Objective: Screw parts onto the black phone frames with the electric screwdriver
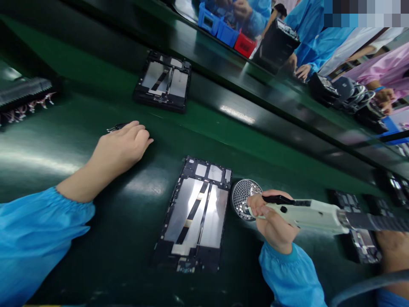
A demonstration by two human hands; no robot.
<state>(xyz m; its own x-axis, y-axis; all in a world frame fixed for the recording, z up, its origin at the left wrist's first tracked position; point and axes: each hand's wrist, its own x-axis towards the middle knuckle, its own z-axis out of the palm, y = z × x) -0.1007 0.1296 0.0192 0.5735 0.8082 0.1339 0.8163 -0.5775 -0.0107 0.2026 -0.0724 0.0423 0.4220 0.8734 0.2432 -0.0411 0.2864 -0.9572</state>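
Observation:
An open tablet frame (194,215) with silver plates and black ribbon cables lies on the green belt in front of me. My right hand (271,221) is wrapped round a white electric screwdriver (306,215), its tip over a round perforated screw dish (244,197) just right of the frame. My left hand (123,145) rests on the belt to the upper left, fingers curled over a small dark tool (115,126) that I cannot make out. Both arms wear blue sleeves.
A second tablet frame (163,82) lies farther along the belt. A dark ribbed tray (24,91) sits at the far left. More boards (359,232) lie at the right. Across the line, people in blue and pink coats work beside blue and red bins (223,30).

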